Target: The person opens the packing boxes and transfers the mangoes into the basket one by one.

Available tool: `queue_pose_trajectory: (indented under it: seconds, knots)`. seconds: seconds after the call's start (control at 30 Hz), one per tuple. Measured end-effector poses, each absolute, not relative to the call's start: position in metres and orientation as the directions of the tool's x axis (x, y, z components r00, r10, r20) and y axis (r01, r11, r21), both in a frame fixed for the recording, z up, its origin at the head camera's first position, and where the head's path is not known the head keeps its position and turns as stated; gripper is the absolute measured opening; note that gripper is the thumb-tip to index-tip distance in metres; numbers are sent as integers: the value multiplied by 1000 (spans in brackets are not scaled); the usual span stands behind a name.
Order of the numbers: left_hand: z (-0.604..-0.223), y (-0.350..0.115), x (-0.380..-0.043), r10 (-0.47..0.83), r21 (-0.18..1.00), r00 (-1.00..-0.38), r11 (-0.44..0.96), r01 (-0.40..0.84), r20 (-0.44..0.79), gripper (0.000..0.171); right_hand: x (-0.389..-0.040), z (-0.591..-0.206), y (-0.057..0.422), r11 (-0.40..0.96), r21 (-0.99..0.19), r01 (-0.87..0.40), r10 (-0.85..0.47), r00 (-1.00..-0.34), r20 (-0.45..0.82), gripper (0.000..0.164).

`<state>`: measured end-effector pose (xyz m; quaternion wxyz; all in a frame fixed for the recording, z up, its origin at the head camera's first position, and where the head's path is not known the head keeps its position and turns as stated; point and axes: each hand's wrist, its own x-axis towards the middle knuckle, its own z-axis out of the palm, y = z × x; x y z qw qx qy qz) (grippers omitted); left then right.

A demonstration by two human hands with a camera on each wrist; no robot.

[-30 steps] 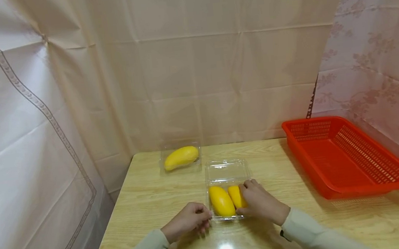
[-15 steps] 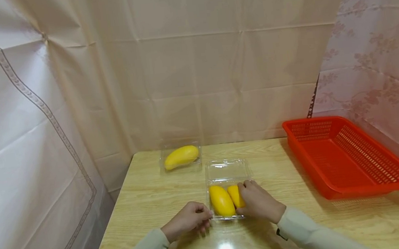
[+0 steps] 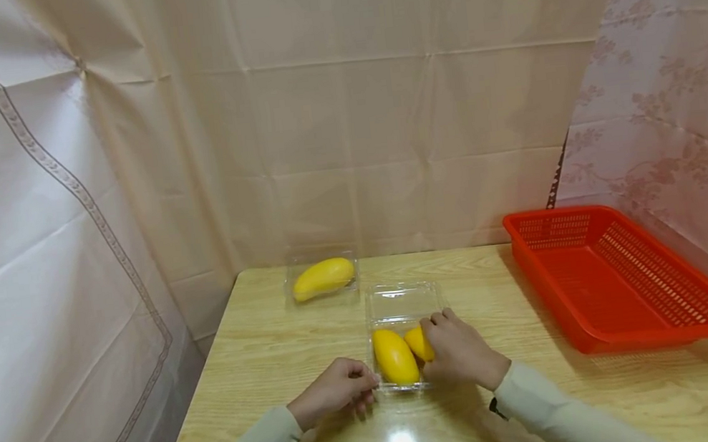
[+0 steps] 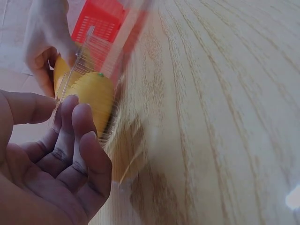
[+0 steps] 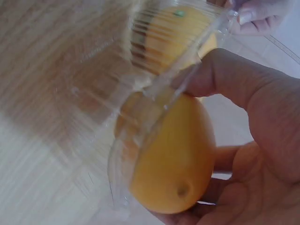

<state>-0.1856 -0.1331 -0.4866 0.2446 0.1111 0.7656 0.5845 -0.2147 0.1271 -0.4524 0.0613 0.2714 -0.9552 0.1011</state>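
A clear plastic clamshell box (image 3: 403, 302) lies on the table with its lid folded back, away from the person. Two yellow mangoes sit in its near half: the left mango (image 3: 396, 358), with a small green spot at one end in the left wrist view, and the right mango (image 3: 418, 344). My right hand (image 3: 461, 351) grips the right mango, its thumb on one side and fingers curled round the other, hiding part of it. At the near left corner, my left hand (image 3: 335, 391) pinches the box's rim between thumb and fingertips, the other fingers loosely bent.
Farther back on the left, another clear plastic box (image 3: 350, 256) holds a longer yellow mango (image 3: 324, 278). A red perforated basket (image 3: 600, 339) stands at the right side of the wooden table (image 3: 264, 353). Cloth curtains (image 3: 343, 121) hang behind and at both sides.
My right hand has turned slightly, tilting the right mango within the box; its visible part now slants. My left hand stays at the same corner.
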Motion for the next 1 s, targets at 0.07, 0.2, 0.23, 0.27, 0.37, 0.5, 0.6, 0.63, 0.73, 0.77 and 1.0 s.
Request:
queue_pose_trajectory:
  seconds: [0.07, 0.2, 0.23, 0.27, 0.37, 0.5, 0.6, 0.63, 0.73, 0.77, 1.0]
  knots:
    - [-487, -134, -185, 453, 949, -857, 293, -116, -245, 27, -214, -451, 128, 829, -140, -541, -519, -838, 167, 51]
    - [-487, -135, -185, 453, 949, -858, 294, -115, -244, 27, -211, -450, 128, 824, -82, -561, -542, -822, 176, 57]
    - [-487, -135, -185, 453, 949, -858, 293, -114, -243, 27, -210, -450, 127, 822, -65, -566, -547, -815, 190, 58]
    - [-487, -135, -185, 454, 949, -858, 293, -112, -242, 28, -209, -449, 127, 820, -45, -571, -551, -808, 206, 57]
    - [-487, -135, -184, 456, 951, -860, 291, -102, -231, 28, -206, -449, 125, 820, 12, -573, -557, -792, 248, 49]
    - [-487, -133, -183, 459, 952, -860, 291, -92, -223, 28, -203, -451, 123, 820, 104, -562, -568, -779, 268, 37]
    - [-487, -132, -182, 455, 951, -861, 295, -96, -228, 28, -202, -453, 122, 819, 149, -555, -573, -771, 279, 33]
    - [-487, -131, -182, 453, 950, -861, 297, -97, -229, 28, -201, -453, 122, 818, 166, -551, -575, -766, 288, 33]
    - [-487, -131, -182, 451, 948, -862, 303, -98, -234, 28, -201, -454, 120, 818, 205, -538, -576, -754, 317, 28]
    - [-487, -131, -182, 453, 947, -860, 305, -97, -234, 28, -201, -454, 120, 819, 216, -532, -574, -751, 327, 27]
    - [-486, -132, -183, 454, 947, -861, 307, -91, -230, 28, -204, -455, 118, 832, 235, -503, -555, -757, 345, 18]
